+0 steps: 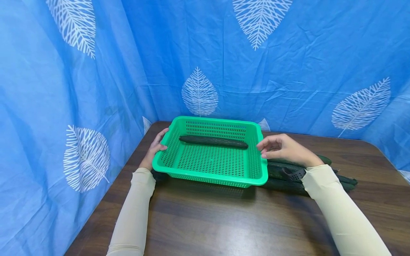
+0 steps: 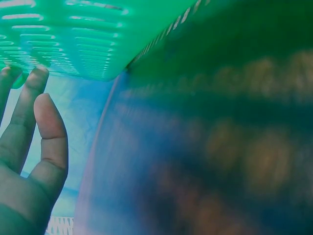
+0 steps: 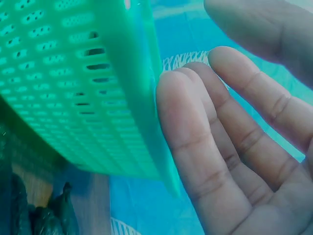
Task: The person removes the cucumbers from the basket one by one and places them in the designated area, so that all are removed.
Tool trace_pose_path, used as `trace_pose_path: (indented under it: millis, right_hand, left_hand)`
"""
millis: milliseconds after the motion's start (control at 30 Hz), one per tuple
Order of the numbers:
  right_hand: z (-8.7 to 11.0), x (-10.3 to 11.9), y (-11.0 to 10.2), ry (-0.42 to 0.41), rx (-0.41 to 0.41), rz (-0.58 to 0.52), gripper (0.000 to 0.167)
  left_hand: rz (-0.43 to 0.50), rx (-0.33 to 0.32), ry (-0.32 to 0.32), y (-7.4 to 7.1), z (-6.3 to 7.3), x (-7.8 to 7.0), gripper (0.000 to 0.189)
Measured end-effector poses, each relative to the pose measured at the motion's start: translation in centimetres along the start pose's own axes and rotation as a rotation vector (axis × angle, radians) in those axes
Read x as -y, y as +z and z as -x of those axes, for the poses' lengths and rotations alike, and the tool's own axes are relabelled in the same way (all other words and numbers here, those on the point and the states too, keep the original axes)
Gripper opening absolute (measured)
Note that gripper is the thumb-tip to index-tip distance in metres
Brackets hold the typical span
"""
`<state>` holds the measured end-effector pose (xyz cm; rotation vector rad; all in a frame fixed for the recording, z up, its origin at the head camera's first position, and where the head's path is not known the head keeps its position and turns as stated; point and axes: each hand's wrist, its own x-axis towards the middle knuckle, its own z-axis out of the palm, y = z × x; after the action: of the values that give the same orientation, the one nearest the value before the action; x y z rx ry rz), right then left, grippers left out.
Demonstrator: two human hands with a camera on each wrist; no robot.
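A green plastic basket [image 1: 209,181] with slotted walls is tilted toward me, its near side raised over the table. One long dark cucumber [image 1: 214,141] lies across its inside. My left hand [image 1: 155,147] holds the left rim, thumb over the edge and the other fingers along the outer wall. At the right rim is my right hand [image 1: 280,147], its fingertips right against the rim's outer edge and the fingers loosely bent. In the right wrist view, those fingers [image 3: 183,117] lie beside the rim rather than round it.
Several dark cucumbers [image 1: 285,186] lie in a pile on the brown wooden table [image 1: 205,220], below my right wrist and right of the basket. A dark end [image 1: 159,176] shows under the basket's left corner. Blue leaf-patterned cloth [image 1: 307,71] hangs behind and to the left.
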<state>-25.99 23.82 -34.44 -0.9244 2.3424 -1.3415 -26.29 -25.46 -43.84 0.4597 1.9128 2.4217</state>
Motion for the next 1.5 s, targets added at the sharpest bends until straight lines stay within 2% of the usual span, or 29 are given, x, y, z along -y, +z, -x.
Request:
trace_pose_path:
  millis: [367, 667, 900, 1167, 1500]
  right_hand:
    - [-3.1, 0.7, 0.1, 0.06, 0.01, 0.059, 0.035]
    - [-5.7, 1.5, -0.4, 0.107, 0.088, 0.091, 0.038]
    - [-7.9, 2.1, -0.9, 0.111, 0.138, 0.079, 0.041]
    - [-9.6, 2.0, 0.1, 0.169, 0.128, 0.027, 0.045]
    - [-11.7, 1.0, 1.7, 0.207, 0.064, -0.029, 0.046]
  left_hand:
    - [-0.016, 0.006, -0.012, 0.1, 0.1, -0.2, 0.086]
    - [-0.004, 0.008, -0.015, 0.2, 0.1, -0.1, 0.085]
    - [0.02, -0.002, 0.023, 0.0, 0.0, 0.1, 0.083]
    - [0.015, 0.001, -0.014, 0.1, -0.1, 0.0, 0.085]
    - [-0.001, -0.014, -0.039, 0.1, -0.1, -0.1, 0.085]
